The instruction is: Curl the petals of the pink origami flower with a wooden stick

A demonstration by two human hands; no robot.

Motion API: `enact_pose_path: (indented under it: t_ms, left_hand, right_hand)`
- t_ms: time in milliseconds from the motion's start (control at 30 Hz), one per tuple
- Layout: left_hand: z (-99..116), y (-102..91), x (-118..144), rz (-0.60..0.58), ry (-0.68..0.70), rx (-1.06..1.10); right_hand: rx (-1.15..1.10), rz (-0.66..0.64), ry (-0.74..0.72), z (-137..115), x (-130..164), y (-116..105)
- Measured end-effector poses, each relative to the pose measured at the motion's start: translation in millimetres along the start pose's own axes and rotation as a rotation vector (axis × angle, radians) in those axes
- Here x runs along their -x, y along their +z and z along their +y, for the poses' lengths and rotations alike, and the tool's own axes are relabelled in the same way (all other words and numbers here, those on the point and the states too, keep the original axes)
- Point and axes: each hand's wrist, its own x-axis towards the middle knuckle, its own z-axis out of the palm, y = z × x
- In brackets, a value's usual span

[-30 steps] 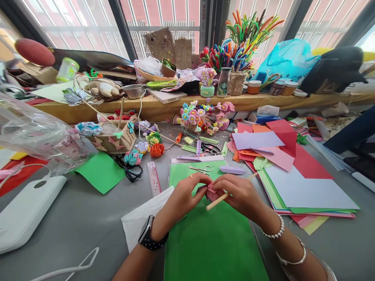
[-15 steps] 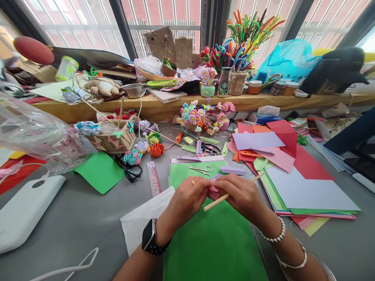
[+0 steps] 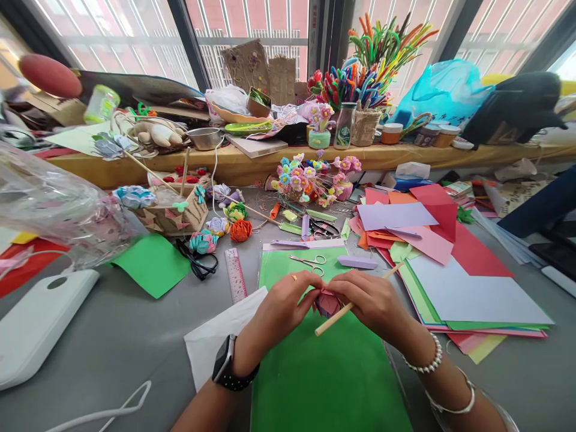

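- A white device (image 3: 36,327) lies at the far left of the grey tabletop (image 3: 126,336), with a loose green sheet (image 3: 153,264) beyond it.
- A pink ruler (image 3: 236,275) lies just left of the hands.
- The left hand (image 3: 285,306) has its grip pinched on a pink paper flower (image 3: 327,302), held just above a large green sheet (image 3: 328,372).
- The right hand (image 3: 371,300) grips the same flower, a wooden stick (image 3: 335,317) running under its fingers.
- Stacked coloured paper (image 3: 468,288) lies to the right.
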Motion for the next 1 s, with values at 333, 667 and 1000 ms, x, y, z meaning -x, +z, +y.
enact_pose_path:
  t_ms: [333, 667, 1000]
  left_hand:
    - [6.3, 4.0, -1.9, 0.055, -0.009, -0.027]
    - [0.5, -2.1, -0.3, 0.053, 0.126, -0.074]
    - [-1.6, -2.4, 0.1, 0.079, 0.150, -0.045]
  right_hand:
    - [0.118, 0.008, -0.051, -7.3, -5.9, -4.5]
    - [0.089, 0.053, -0.045, -5.8, -3.5, -3.1]
    - [0.030, 0.077, 0.072, 1.7, -0.6, -4.3]
